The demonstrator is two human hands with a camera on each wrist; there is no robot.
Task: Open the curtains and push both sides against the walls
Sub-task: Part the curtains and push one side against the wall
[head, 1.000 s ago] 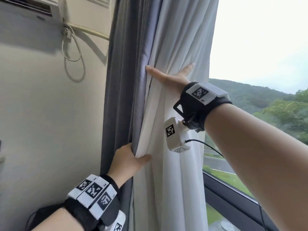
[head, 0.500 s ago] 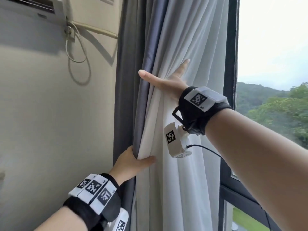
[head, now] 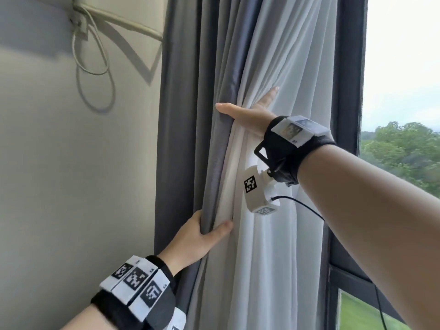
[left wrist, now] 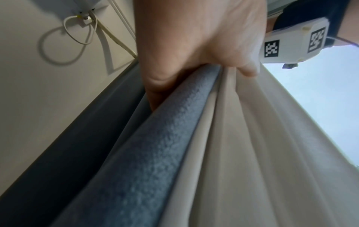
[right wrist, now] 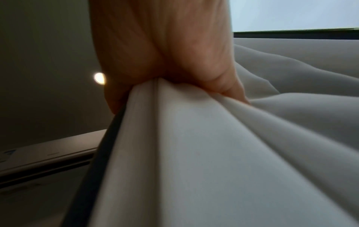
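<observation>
Grey curtain (head: 188, 144) & white sheer (head: 281, 234) bunched up vs the left wall (head: 71, 186), dark window frame (head: 347, 91) bare to their right. Left hand (head: 197, 236) grips the grey leading edge low, thumb on sheer. Right hand (head: 247, 113) higher, fingers straight, pressing the folds wall-ward.

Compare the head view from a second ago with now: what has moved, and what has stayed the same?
The bunched curtain edge, grey curtain and white sheer, has been pushed left toward the wall, uncovering the dark window frame that the sheer hid before. No grip changed: the left hand still grips the grey fold low down, and the right hand still presses the sheer higher up.
</observation>
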